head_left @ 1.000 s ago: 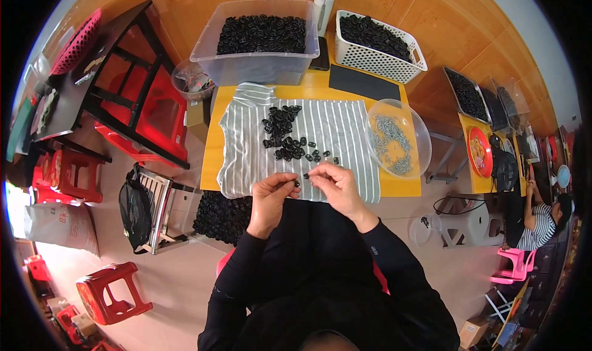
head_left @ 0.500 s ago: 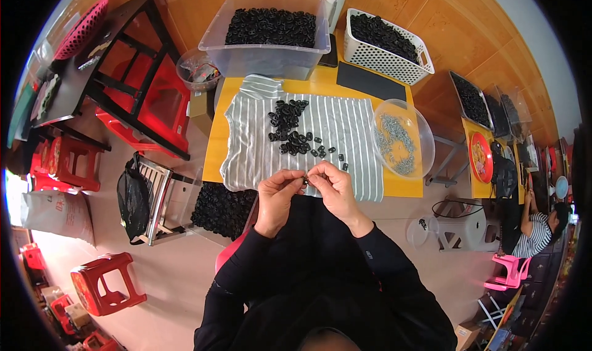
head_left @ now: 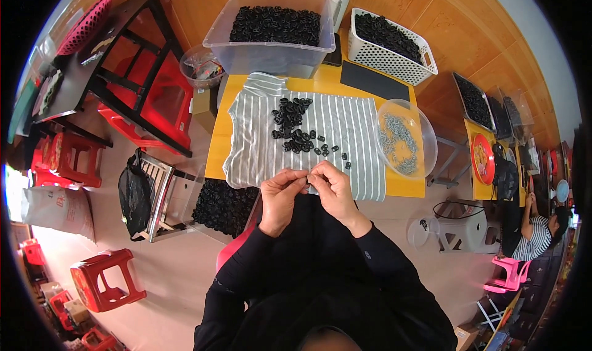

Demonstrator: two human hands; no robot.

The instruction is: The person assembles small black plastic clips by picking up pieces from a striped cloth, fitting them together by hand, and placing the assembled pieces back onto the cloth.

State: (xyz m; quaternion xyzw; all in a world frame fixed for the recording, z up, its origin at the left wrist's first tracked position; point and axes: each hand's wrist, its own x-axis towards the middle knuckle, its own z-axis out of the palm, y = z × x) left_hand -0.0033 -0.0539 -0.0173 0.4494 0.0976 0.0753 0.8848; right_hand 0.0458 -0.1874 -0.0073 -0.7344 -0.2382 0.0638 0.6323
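My left hand [head_left: 279, 197] and my right hand [head_left: 333, 189] meet at the near edge of the table, fingertips pinched together. Between them is a small black part [head_left: 308, 183], mostly covered by the fingers; any smaller piece there is too small to make out. Just beyond lies a grey-and-white striped cloth [head_left: 246, 147], a shirt by its shape. On it rests a heap of small black oval parts [head_left: 290, 118], with several loose ones trailing toward my hands. A clear round tub [head_left: 427, 142] to the right holds small silvery metal pieces [head_left: 399, 142].
Along the back stand a clear plastic bin [head_left: 268, 55] and a white perforated basket [head_left: 394, 61], both filled with black parts. A white bottle [head_left: 340, 3] is between them. Left of my lap sits another bin of black parts [head_left: 225, 206]. A person [head_left: 533, 237] sits at far right.
My hands stay pinched together in nearly the same place. The black part between the fingertips is now more covered. The whole view has shifted slightly.
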